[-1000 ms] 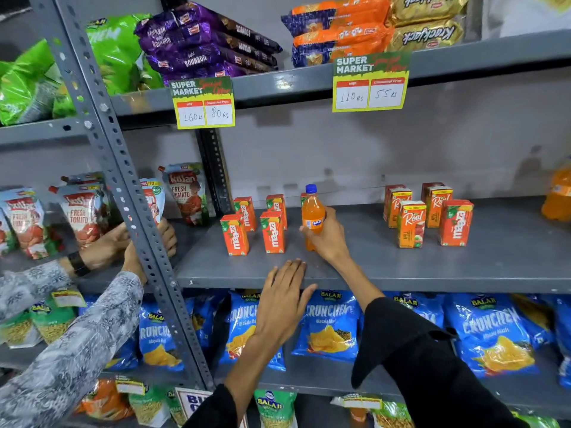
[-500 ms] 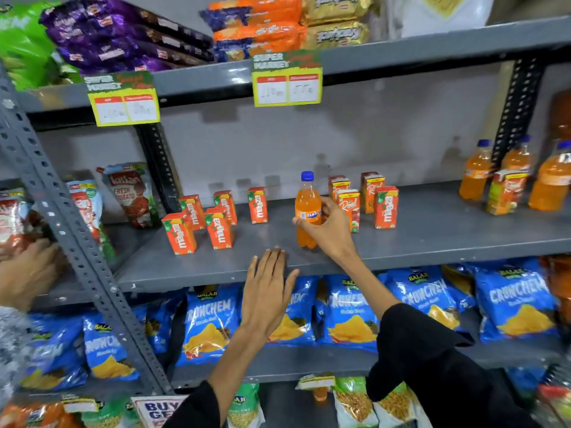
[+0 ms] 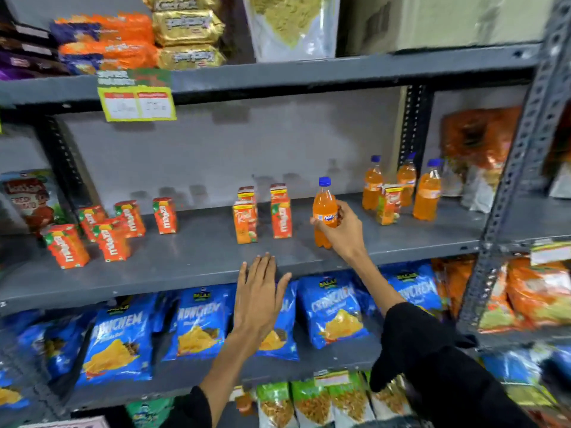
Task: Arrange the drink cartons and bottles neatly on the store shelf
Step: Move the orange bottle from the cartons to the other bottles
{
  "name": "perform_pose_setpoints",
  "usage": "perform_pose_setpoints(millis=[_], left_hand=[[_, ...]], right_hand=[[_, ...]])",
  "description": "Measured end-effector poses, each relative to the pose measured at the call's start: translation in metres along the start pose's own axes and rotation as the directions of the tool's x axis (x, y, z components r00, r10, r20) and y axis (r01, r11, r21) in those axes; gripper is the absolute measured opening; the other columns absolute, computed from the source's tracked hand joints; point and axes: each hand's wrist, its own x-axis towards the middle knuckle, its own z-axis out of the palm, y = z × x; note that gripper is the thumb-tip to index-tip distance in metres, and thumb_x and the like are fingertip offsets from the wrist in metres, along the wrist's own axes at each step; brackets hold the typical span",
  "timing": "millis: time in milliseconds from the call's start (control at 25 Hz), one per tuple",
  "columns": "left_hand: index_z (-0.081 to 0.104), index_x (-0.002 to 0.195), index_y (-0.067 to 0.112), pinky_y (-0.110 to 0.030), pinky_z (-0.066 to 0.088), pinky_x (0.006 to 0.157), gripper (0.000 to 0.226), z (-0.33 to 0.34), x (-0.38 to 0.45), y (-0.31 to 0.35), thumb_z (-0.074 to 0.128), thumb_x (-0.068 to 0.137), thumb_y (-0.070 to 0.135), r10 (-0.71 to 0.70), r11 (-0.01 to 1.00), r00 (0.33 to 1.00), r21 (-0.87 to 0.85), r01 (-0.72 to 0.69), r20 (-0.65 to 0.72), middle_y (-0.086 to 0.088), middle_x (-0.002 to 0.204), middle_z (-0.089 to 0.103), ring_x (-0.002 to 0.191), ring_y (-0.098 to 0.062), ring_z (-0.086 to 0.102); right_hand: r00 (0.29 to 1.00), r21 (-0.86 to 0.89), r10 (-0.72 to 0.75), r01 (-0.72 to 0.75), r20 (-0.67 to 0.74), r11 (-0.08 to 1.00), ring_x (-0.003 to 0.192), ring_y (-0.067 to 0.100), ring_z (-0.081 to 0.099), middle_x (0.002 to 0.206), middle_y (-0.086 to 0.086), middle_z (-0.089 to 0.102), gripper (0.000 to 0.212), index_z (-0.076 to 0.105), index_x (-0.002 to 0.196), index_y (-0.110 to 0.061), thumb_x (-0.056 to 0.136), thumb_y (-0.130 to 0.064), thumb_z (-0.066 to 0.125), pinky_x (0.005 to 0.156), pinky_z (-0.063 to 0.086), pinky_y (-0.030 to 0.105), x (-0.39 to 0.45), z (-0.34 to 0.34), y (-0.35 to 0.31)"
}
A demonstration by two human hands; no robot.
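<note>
Right hand (image 3: 343,233) grips a small blue-capped plastic bottle (image 3: 324,211) full of orange soda; left hand (image 3: 258,299) flat open, empty, on the grey metal shelf (image 3: 185,267).

Blue Crunchem chip bags (image 3: 335,316) fill the lower shelf, gold Krackjack packs (image 3: 188,29) and orange biscuit packs (image 3: 108,41) sit up top, a yellow price tag (image 3: 137,98) hangs off the edge, tomato ketchup pouch (image 3: 29,199) far left.
</note>
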Motion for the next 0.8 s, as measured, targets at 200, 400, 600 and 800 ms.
perform_pose_setpoints(millis=[200, 400, 600, 800], left_hand=[[0.043, 0.150, 0.009, -0.048, 0.021, 0.125, 0.070, 0.015, 0.016, 0.045, 0.020, 0.103, 0.057, -0.005, 0.999, 0.999, 0.042, 0.003, 0.035, -0.006, 0.157, 0.045, 0.149, -0.023, 0.035], [0.041, 0.151, 0.011, -0.043, 0.019, 0.126, 0.072, 0.021, 0.028, 0.052, 0.013, 0.102, 0.056, -0.010, 0.997, 0.998, 0.081, 0.005, 0.059, -0.004, 0.158, 0.042, 0.149, -0.021, 0.034], [0.052, 0.144, 0.008, -0.045, 0.033, 0.120, 0.073, 0.023, 0.030, 0.051, 0.016, 0.100, 0.054, 0.012, 0.998, 1.000, 0.067, -0.014, 0.025, -0.007, 0.149, 0.054, 0.141, -0.025, 0.048], [0.051, 0.144, 0.009, -0.044, 0.035, 0.120, 0.072, 0.025, 0.030, 0.046, 0.018, 0.101, 0.056, 0.033, 0.995, 0.999, 0.091, -0.036, 0.028, -0.007, 0.149, 0.054, 0.141, -0.024, 0.048]], right_hand=[[1.000, -0.036, -0.008, 0.007, -0.021, 0.999, 0.094, 0.022, 0.068, 0.104, 0.008, 0.071, 0.043, 0.061, 0.113, -0.011, 0.078, -0.026, 0.080, 0.086, 0.055, 0.037, 0.036, -0.061, 0.030], [0.998, -0.043, 0.029, -0.031, -0.056, 0.999, 0.086, 0.011, 0.064, 0.099, -0.002, 0.068, 0.036, 0.059, 0.110, -0.018, 0.080, -0.023, 0.079, 0.080, 0.050, 0.024, 0.062, -0.079, 0.051], [0.998, -0.067, 0.046, -0.049, -0.053, 0.997, 0.094, 0.014, 0.065, 0.110, 0.003, 0.071, 0.050, 0.059, 0.125, -0.010, 0.081, -0.024, 0.079, 0.085, 0.052, 0.028, 0.073, -0.070, 0.058], [0.996, -0.090, 0.065, -0.070, -0.065, 0.993, 0.093, 0.010, 0.061, 0.105, -0.004, 0.065, 0.050, 0.059, 0.125, -0.010, 0.083, -0.030, 0.077, 0.076, 0.045, 0.015, 0.073, -0.064, 0.058]])
